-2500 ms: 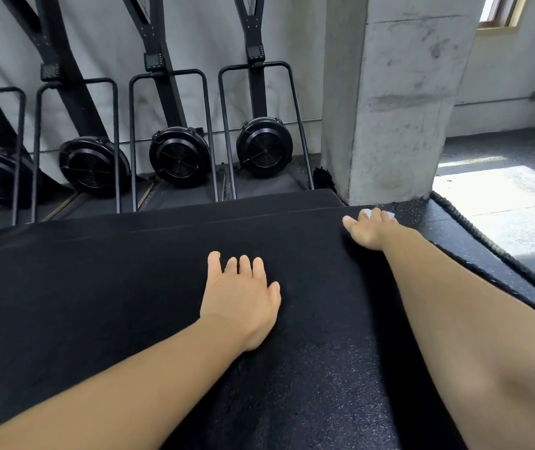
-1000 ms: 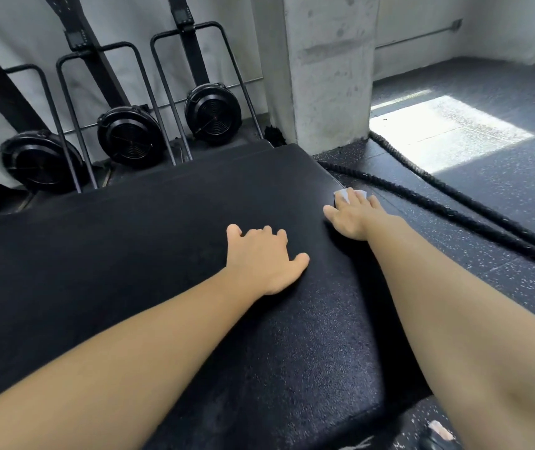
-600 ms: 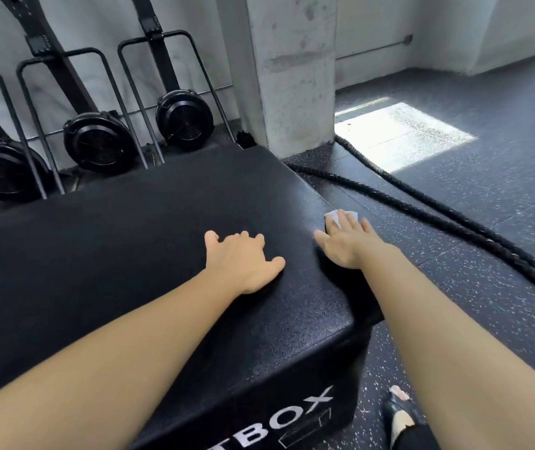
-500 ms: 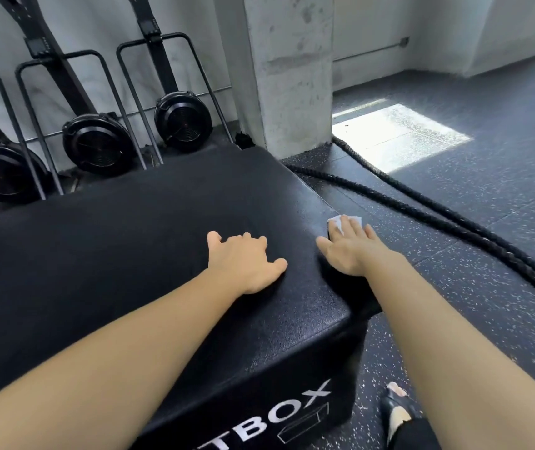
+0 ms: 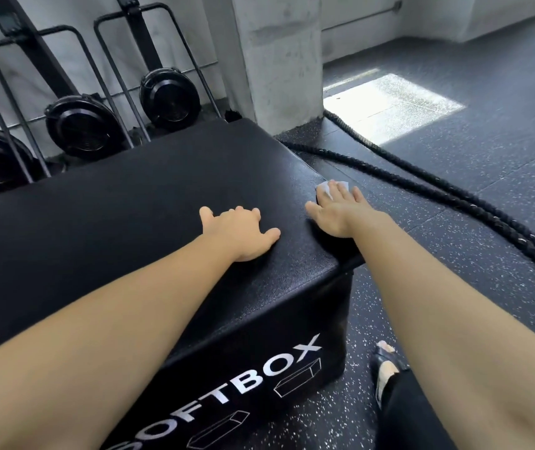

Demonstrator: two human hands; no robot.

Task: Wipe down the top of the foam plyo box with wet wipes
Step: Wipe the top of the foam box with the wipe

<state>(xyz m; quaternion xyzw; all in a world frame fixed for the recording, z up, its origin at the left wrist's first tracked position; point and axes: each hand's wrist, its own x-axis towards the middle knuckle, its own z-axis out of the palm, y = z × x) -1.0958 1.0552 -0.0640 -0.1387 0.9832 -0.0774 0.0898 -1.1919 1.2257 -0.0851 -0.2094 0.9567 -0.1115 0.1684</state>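
Note:
The black foam plyo box (image 5: 123, 203) fills the left and middle of the head view, with "SOFTBOX" printed on its near side. My left hand (image 5: 238, 233) rests flat on the box top, fingers spread. At the box's right edge my right hand (image 5: 336, 212) presses a white wet wipe (image 5: 326, 187) onto the top with straight fingers. Only the wipe's far end shows beyond my fingertips.
A thick black battle rope (image 5: 438, 196) runs across the speckled rubber floor to the right of the box. A concrete pillar (image 5: 279, 56) stands just behind the box's far right corner. Several black fan machines (image 5: 168, 97) line the wall behind. My foot (image 5: 384, 368) is by the box's near corner.
My right hand has slid the wipe along the box's right edge from the far corner toward me. My view has swung right and down, and the left hand stayed flat on the top.

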